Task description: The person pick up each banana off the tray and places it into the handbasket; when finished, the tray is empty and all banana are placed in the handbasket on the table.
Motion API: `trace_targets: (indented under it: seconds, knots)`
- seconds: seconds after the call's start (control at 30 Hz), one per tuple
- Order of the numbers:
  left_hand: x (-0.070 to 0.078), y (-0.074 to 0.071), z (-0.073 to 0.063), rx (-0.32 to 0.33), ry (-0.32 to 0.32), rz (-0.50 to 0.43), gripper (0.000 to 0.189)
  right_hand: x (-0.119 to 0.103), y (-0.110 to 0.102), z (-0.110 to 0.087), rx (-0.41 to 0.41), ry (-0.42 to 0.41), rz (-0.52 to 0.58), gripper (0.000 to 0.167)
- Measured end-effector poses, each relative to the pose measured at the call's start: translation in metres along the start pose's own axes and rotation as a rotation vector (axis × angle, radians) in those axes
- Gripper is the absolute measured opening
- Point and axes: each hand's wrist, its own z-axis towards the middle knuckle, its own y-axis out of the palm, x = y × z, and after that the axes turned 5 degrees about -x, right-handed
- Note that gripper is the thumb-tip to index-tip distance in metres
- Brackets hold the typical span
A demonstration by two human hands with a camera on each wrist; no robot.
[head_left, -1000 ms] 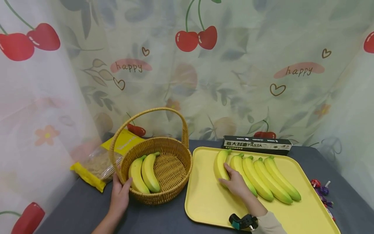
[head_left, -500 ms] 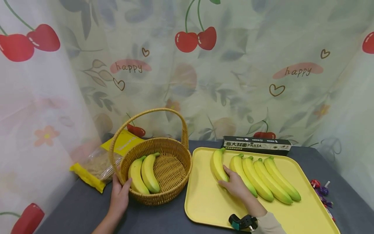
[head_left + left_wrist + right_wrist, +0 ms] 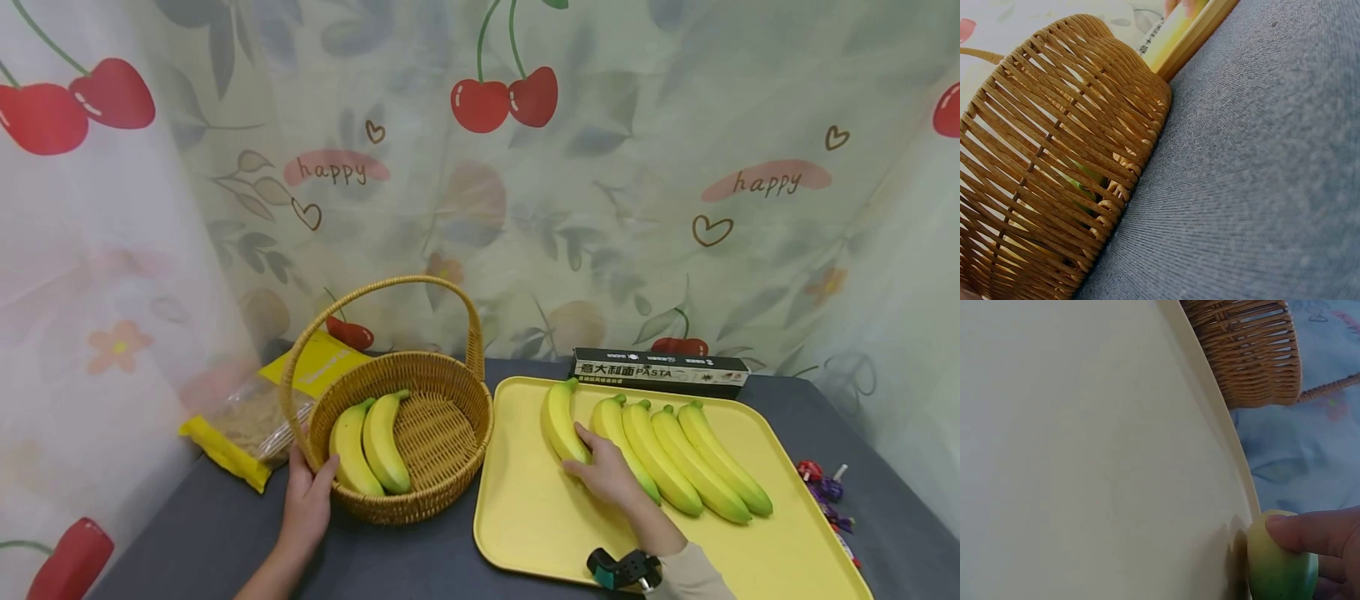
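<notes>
Cherry-printed curtain (image 3: pixel 645 250) hangs behind a dark cloth-covered table (image 3: pixel 390 558); on it a wicker basket (image 3: pixel 420 506) with an arched handle stands just beside a yellow tray (image 3: pixel 525 500). Left hand (image 3: pixel 306 500) grips the basket's near-left rim, thumb over the edge; right hand (image 3: pixel 607 475) pinches a banana (image 3: pixel 558 421) between thumb and fingers near its lower, green-tipped end; the two hands are well apart. That banana is over the tray's left part, apart from a row of four bananas (image 3: pixel 660 462); whether it touches the tray I cannot tell; two bananas (image 3: pixel 385 446) lie in the basket.

It should handle as light and fairly stiff, its smooth skin a little slippery and, if real, easily bruised; held so near one end, the stem end may dip or swivel; a hold across the middle of the curve, thumb opposite fingers, would likely balance better, with only gentle pressure.
</notes>
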Motion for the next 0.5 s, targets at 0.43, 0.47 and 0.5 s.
trace_targets:
  seconds: [0.43, 0.47, 0.5]
  knots:
    - [0.001, -0.001, 0.000, -0.006, -0.023, -0.001, 0.058, -0.014, -0.008, 0.000, -0.012, -0.012, 0.019, 0.064]
    - [0.001, -0.001, 0.000, -0.009, -0.022, -0.004, 0.058, -0.016, -0.009, 0.000, -0.009, -0.017, 0.015, 0.064]
    - [0.001, -0.001, 0.000, -0.010, -0.018, -0.008, 0.058, -0.018, -0.010, -0.001, -0.005, -0.024, 0.010, 0.064]
